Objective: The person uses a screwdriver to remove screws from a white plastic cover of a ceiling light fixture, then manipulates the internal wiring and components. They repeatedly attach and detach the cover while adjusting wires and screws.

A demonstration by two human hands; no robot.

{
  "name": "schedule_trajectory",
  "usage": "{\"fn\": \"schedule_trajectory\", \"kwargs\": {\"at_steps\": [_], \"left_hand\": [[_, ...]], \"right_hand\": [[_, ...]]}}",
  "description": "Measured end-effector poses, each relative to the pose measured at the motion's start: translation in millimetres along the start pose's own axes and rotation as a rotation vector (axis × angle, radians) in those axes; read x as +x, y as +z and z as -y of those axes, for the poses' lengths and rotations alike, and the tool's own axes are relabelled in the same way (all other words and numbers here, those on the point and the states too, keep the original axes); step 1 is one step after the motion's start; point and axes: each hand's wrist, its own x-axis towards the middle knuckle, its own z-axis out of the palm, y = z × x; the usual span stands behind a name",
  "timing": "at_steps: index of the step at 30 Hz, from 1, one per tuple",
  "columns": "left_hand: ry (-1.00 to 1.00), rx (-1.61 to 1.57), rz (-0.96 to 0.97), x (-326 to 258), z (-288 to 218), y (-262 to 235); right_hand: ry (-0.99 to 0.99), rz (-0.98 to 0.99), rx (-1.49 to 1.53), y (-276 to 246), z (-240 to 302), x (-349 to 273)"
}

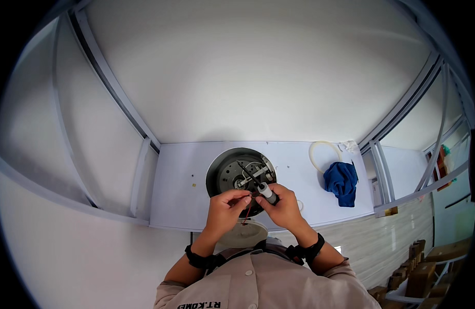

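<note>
A round metal appliance housing (211, 177) stands open on the table, with a dark inside, a metal bracket and loose wiring. My left hand (227, 208) is closed in a pinch over its near rim. From the pinched fingertips a thin red wire (246, 214) runs down toward a round pale cover (242, 236) at the table's front edge. My right hand (285, 207) is closed around a screwdriver-like tool with a grey-and-white handle (268, 192); its dark shaft slants up left over the housing. The fingertips of both hands almost meet, and what lies between them is too small to make out.
On the white table (178, 188), a crumpled blue cloth (341, 183) lies at the right beside a loop of pale tubing (311, 154). A small yellowish piece (194, 185) is at the left. Frame posts flank the table; brown boxes (420, 279) stand at the lower right.
</note>
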Motion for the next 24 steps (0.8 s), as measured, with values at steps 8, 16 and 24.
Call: {"fn": "schedule_trajectory", "kwargs": {"at_steps": [8, 16, 24], "left_hand": [[-0.043, 0.021, -0.015, 2, -1, 5], [-0.058, 0.046, 0.042, 0, -3, 4], [-0.002, 0.072, -0.057, 1, -5, 10]], "right_hand": [[0.049, 0.049, 0.025, -6, 3, 6], [0.092, 0.037, 0.054, -4, -1, 10], [0.034, 0.039, 0.042, -6, 5, 12]]}}
